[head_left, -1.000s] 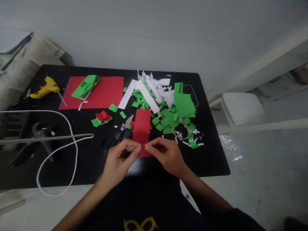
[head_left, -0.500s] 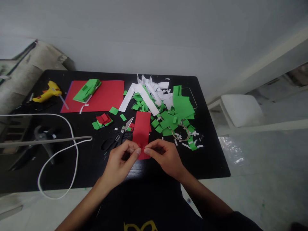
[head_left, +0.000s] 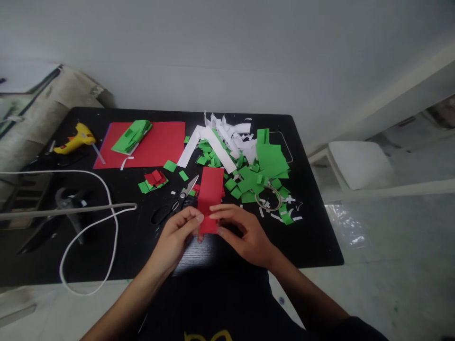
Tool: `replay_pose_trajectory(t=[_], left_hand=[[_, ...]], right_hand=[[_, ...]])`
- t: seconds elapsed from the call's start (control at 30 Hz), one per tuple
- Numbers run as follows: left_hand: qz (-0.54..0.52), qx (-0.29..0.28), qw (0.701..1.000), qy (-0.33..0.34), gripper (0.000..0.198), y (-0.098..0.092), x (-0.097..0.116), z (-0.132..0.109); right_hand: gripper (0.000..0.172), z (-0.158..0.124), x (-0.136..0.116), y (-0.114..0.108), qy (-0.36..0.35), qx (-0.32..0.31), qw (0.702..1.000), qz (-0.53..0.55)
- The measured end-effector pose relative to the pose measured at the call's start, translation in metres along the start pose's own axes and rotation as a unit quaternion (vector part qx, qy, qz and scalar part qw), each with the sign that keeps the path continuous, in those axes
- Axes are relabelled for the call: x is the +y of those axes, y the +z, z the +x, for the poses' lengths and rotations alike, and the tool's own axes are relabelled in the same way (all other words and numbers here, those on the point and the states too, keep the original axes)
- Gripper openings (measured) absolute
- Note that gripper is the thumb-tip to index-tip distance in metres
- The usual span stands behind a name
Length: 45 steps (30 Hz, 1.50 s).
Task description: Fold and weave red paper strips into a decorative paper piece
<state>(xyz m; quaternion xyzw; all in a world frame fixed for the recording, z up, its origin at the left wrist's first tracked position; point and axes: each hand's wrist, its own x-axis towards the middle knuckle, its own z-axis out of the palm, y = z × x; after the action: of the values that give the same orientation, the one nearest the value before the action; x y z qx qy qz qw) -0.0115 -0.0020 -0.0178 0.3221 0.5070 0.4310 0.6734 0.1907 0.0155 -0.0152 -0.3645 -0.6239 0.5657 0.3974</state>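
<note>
A long red paper strip (head_left: 210,187) stands in front of me, its lower end between my hands. My left hand (head_left: 178,232) pinches the strip's lower left edge, thumb on the near face and other fingers partly behind. My right hand (head_left: 245,232) is at the strip's right side, its fingers stretched across the near face and its thumb apart from them by the lower right edge. Black-handled scissors (head_left: 176,203) lie partly opened just beyond my left hand. Small red paper pieces are partly hidden behind the strip.
Green paper pieces (head_left: 273,160) and white paper strips (head_left: 220,147) cover the table's back middle and right, beside a tape ring (head_left: 268,199). To the left are a red sheet (head_left: 159,147), green stack (head_left: 132,136), yellow glue gun (head_left: 76,139), white cable (head_left: 115,237) and small red-green pile (head_left: 153,181).
My fingertips have parted from the middle of the strip. The left hand has shifted to its left edge, while the right fingers have straightened and spread from the thumb.
</note>
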Motion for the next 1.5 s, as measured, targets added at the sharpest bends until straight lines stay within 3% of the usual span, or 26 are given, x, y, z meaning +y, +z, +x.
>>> replay_pose_trajectory(t=[0.1,0.2,0.3,0.43,0.6,0.67,0.8,0.9,0.97,1.07,1.17,1.3,1.5], left_hand=[[0.015,-0.03,0.999,-0.009,0.032,0.003,-0.002,0.0],[0.135,0.006,0.987,0.081,0.034,0.003,-0.002,-0.003],[0.205,0.033,0.963,0.173,0.03,0.001,-0.001,-0.008],[0.228,-0.015,0.955,0.191,0.018,0.0,-0.002,-0.009],[0.237,-0.026,0.947,0.214,0.007,-0.001,0.002,-0.005],[0.242,-0.034,0.94,0.239,0.003,-0.004,0.006,-0.003],[0.281,-0.066,0.921,0.263,0.006,-0.008,0.015,0.0],[0.312,-0.062,0.908,0.271,0.013,-0.014,0.016,0.001],[0.351,-0.023,0.898,0.265,0.019,-0.023,0.013,0.002],[0.458,0.098,0.847,0.251,0.02,-0.044,0.006,0.004],[0.581,0.188,0.773,0.172,0.028,-0.064,-0.001,0.006],[0.658,0.188,0.722,0.1,0.034,-0.073,-0.004,0.006],[0.726,0.148,0.667,0.073,0.033,-0.076,-0.001,0.007]], right_hand=[[0.017,0.002,0.001,0.003,-0.011,0.026,1.0,-0.002],[0.007,0.005,0.001,0.006,0.065,0.071,0.994,0.044],[0.015,0.006,0.001,0.009,0.121,0.102,0.985,0.075],[0.028,0.007,0.001,0.011,0.142,0.119,0.977,0.108],[0.038,0.008,0.006,0.008,0.17,0.07,0.955,0.233],[0.043,0.008,0.008,0.005,0.22,0.021,0.925,0.308],[0.034,0.009,0.01,0.0,0.327,-0.072,0.853,0.4],[0.038,0.01,0.011,0.0,0.339,-0.059,0.841,0.418],[0.042,0.011,0.013,0.002,0.339,-0.024,0.842,0.419],[0.045,0.012,0.015,0.003,0.317,0.049,0.859,0.4],[0.039,0.013,0.014,0.003,0.282,0.109,0.873,0.383],[0.032,0.016,0.011,0.002,0.271,0.141,0.865,0.398],[0.03,0.018,0.007,0.002,0.254,0.161,0.861,0.409]])
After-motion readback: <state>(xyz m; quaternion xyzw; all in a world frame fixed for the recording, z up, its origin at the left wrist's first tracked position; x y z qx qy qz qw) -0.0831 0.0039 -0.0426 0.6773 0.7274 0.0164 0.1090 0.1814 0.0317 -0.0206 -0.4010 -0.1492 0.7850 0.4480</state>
